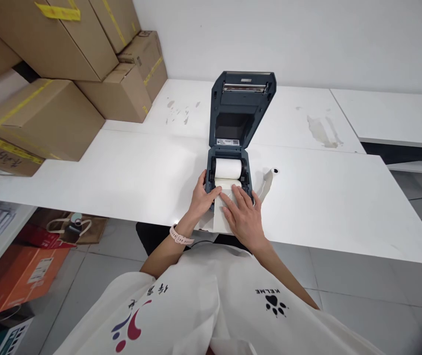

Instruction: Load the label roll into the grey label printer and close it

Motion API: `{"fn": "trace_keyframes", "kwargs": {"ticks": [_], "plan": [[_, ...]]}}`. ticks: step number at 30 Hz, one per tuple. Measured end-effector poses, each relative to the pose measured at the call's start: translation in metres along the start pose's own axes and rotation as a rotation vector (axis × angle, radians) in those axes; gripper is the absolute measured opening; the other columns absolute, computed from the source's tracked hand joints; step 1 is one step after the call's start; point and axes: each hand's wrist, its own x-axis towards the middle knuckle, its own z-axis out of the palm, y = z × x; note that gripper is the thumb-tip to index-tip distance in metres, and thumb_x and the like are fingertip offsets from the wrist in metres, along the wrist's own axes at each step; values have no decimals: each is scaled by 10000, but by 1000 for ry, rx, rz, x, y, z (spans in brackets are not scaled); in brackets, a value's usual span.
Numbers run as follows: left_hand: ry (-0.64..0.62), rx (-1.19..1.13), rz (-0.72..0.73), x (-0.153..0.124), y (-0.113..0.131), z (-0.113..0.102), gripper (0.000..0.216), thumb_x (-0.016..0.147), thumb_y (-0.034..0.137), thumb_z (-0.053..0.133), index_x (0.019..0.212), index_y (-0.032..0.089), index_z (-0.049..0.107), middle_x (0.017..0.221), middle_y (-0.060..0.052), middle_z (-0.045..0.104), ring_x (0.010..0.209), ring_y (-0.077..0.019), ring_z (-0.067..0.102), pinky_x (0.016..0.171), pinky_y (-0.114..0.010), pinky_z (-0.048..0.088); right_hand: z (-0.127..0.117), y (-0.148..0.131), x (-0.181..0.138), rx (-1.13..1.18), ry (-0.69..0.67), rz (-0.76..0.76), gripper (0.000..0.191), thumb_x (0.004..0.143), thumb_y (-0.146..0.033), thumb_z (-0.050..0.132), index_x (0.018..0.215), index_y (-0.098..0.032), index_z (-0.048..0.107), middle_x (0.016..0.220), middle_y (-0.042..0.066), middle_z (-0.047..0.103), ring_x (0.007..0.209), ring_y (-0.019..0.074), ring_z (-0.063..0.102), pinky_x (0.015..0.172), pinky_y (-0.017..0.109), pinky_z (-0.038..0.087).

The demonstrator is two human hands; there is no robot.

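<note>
Printer (229, 152) sits on tabletop (325, 197) with lid (238, 106) up so roll (227, 168) is exposed; left hand (199, 199), grip spread, probably steadies printer's side, right hand (246, 219), grip spread, seemingly presses strip (221, 217) flat.

Bright, even, whitish light covers the surface (325, 197) and wall (292, 39); its source is out of view. A soft shadow falls left of the printer (229, 142). Its metal bar (245, 88) glints. Boxes (44, 118) stretch toward the left edge; the right-hand corners darken and blur.
</note>
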Motion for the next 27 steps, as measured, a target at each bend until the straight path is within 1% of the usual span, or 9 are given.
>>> {"fn": "trace_keyframes", "kwargs": {"ticks": [3,6,9,11,15,18,22,25,27], "plan": [[1,-28,13,0,0,0,861,882,493,710,1605,257,306,1660,-113,424,1503,-302,450,1193,-430,443,-15,15,10,142,0,23,376,1048,-409,489,1397,-393,626,1503,75,620,1400,346,578,1222,701,309],[-15,-46,8,0,0,-2,878,865,505,727,1601,250,321,1651,-123,434,1482,-323,472,1159,-447,476,-44,47,58,361,191,107,400,1040,-517,481,1372,-356,634,1404,59,688,1385,308,592,1214,611,391],[-32,-53,-5,1,1,-3,890,848,515,742,1596,251,339,1645,-131,440,1469,-346,481,1138,-470,494,-72,81,145,525,381,213,617,1034,-635,402,1559,-312,412,1676,37,396,1596,267,298,1315,514,226],[-27,-52,-5,2,2,-3,900,842,520,747,1597,247,341,1648,-133,434,1483,-352,462,1151,-475,485,-83,94,204,743,274,233,649,1074,-608,235,1630,-274,247,1742,19,245,1617,216,237,1319,467,209],[-24,-28,2,-1,2,-3,927,835,550,746,1609,262,323,1677,-122,392,1528,-359,402,1189,-492,452,-83,94,263,1029,105,180,805,1013,-715,4,1561,-253,373,1601,30,484,1530,215,419,1251,391,385],[-50,-41,-47,-11,1,-7,994,824,587,752,1637,304,254,1726,-100,300,1574,-357,329,1220,-492,423,-77,84,233,948,193,138,921,909,-867,26,1418,-290,533,1454,29,598,1475,261,487,1204,403,461],[20,-139,-158,-27,4,-18,925,915,693,568,1661,326,163,1770,-71,164,1624,-306,220,1286,-478,325,-65,66,144,747,108,111,926,904,-847,-42,1247,-330,645,1451,1,594,1452,266,506,1203,455,457],[65,-146,-105,-27,14,-22,816,971,715,415,1657,358,155,1774,-39,160,1633,-274,194,1310,-478,273,-53,52,90,626,39,81,648,1019,-725,195,1090,-328,702,1462,-11,607,1514,255,430,1285,504,342],[46,-114,-72,-23,21,-19,815,966,694,459,1653,385,149,1778,-12,138,1643,-273,150,1313,-471,271,-46,47,70,554,19,64,459,1050,-612,337,1167,-347,693,1510,-16,587,1571,250,340,1313,539,276]]}}
